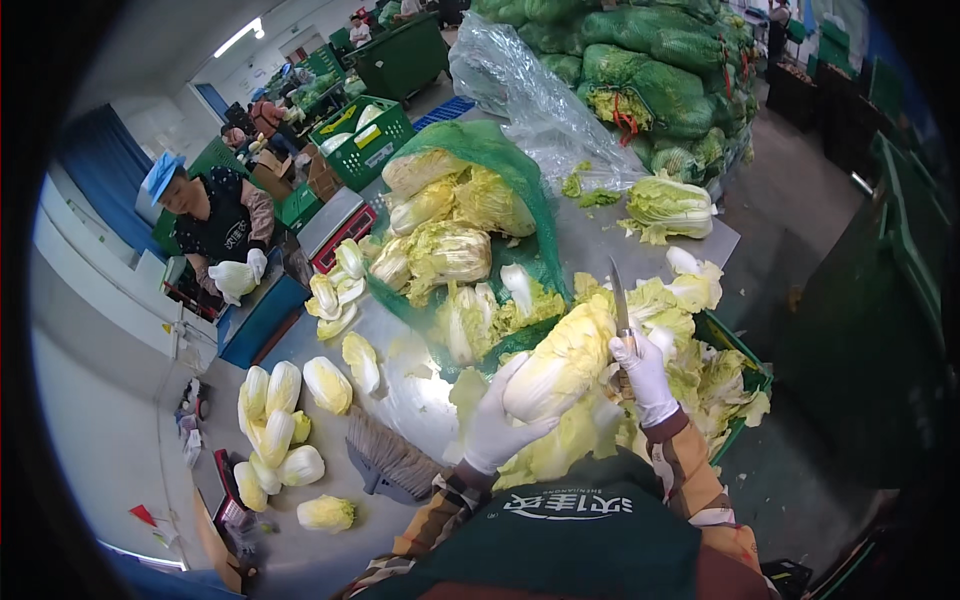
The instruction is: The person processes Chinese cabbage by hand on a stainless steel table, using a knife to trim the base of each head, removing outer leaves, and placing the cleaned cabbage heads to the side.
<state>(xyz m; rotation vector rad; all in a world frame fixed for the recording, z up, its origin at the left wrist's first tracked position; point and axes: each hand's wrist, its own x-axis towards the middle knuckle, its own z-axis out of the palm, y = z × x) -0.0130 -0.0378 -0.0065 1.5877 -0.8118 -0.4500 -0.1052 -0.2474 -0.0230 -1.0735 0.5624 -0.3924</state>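
My gloved left hand (499, 427) cups the base of a napa cabbage (559, 364), whose leafy end tilts up to the right. In my gloved right hand (645, 371) is a knife (619, 296), its blade pointing upward beside the cabbage. Loose outer leaves (577, 431) lie beneath both hands. Just beyond them, a green mesh sack (544, 217) lies gaping, with several untrimmed cabbages (450, 251) inside its mouth. To the right, more stripped leaves (705, 382) are heaped over a green crate (761, 379).
Several pale trimmed cabbages (274, 435) and a brush head (390, 457) are on the metal table (322, 559) at left. A co-worker (225, 217) holds a cabbage near a red-edged scale (345, 229). Stacked mesh sacks (637, 75) rise behind; a large green bin (862, 322) stands right.
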